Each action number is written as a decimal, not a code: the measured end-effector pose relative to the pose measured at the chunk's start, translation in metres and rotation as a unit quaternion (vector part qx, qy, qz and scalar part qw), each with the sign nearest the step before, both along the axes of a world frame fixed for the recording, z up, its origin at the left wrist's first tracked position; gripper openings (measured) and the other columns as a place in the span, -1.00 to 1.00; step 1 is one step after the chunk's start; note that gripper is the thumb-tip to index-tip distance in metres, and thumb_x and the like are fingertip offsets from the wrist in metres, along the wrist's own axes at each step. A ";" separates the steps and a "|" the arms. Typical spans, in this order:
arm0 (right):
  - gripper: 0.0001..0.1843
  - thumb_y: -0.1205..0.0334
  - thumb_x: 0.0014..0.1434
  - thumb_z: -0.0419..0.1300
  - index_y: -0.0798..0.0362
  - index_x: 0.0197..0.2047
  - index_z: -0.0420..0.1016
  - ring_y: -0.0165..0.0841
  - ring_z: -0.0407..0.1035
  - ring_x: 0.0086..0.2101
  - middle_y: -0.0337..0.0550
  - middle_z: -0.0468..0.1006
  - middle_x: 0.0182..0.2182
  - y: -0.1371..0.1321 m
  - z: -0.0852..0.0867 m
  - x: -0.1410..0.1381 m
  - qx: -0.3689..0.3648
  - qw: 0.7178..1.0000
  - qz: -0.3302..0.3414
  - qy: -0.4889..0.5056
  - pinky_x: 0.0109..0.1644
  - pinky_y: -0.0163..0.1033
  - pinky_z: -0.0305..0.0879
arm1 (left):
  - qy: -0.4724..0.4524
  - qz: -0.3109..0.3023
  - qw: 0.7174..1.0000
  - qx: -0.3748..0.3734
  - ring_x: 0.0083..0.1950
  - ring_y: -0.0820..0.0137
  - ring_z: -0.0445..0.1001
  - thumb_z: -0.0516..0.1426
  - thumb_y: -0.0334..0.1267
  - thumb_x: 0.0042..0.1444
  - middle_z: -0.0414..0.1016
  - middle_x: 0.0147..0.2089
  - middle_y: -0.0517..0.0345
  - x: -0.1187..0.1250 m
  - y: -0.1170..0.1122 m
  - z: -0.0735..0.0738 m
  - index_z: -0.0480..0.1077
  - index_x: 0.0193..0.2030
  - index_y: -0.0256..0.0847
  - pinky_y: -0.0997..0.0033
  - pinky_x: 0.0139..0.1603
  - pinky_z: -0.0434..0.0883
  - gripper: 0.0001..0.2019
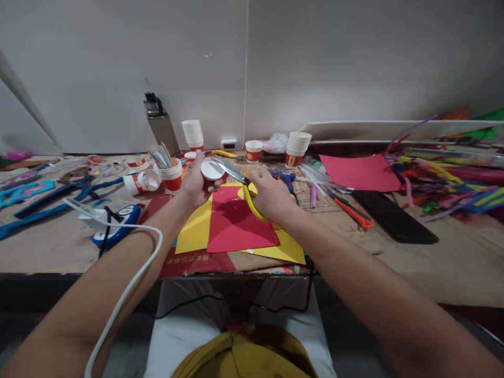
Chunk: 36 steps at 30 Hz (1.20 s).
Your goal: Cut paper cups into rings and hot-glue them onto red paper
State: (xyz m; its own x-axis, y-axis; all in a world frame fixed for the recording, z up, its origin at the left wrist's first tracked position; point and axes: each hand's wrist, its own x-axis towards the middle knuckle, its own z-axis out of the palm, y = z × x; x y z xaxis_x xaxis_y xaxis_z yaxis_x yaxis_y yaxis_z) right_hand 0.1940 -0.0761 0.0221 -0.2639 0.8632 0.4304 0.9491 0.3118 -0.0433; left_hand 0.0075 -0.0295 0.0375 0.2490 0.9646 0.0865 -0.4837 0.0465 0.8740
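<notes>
My left hand [197, 182] is closed around a white paper cup [212, 170], whose round white end faces me; most of its side is hidden by my fingers. In my right hand [271, 197] are scissors [233, 171] with yellow handles. Their long metal blades point left and reach the cup's edge; I cannot tell whether they touch it. Below both hands a red sheet of paper [240, 226] lies over yellow sheets [192, 231].
Stacked paper cups [298, 149] and a single cup [254, 152] stand at the back. Left are a cup of pencils [169, 173], a tipped cup [134, 184] and a blue power strip [118, 226]. A white cable [145, 262] crosses my left forearm. Right lie a black phone-like slab [394, 218] and red paper [360, 172].
</notes>
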 end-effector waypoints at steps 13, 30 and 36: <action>-0.64 0.14 0.26 0.03 -0.01 0.10 0.35 -0.20 0.40 -0.17 0.01 0.43 -0.01 0.000 -0.001 0.000 -0.009 0.999 0.029 0.018 -0.23 -0.19 0.25 | 0.037 -0.030 0.999 -0.009 -0.72 0.61 0.21 -0.13 0.32 0.17 0.41 -0.59 0.08 -0.005 0.002 0.002 0.33 -0.40 -0.30 0.67 -0.82 -0.05 -0.36; -0.61 0.11 0.26 0.02 -0.06 0.13 0.34 -0.19 0.44 -0.27 0.04 0.37 0.06 -0.005 0.004 -0.003 -0.003 1.000 -0.019 -0.024 -0.29 -0.16 0.27 | 0.013 -0.020 1.000 -0.012 -0.70 0.58 0.26 -0.09 0.34 0.14 0.40 -0.59 0.14 -0.001 -0.002 0.002 0.32 -0.35 -0.27 0.66 -0.80 0.00 -0.39; -0.61 0.09 0.27 0.01 -0.06 0.14 0.32 -0.20 0.43 -0.25 0.03 0.37 0.07 -0.005 0.003 -0.002 -0.018 1.000 -0.014 -0.007 -0.25 -0.17 0.28 | 0.011 -0.019 1.000 -0.013 -0.70 0.57 0.27 -0.10 0.34 0.14 0.41 -0.59 0.12 0.001 -0.004 0.005 0.33 -0.35 -0.27 0.65 -0.81 -0.01 -0.38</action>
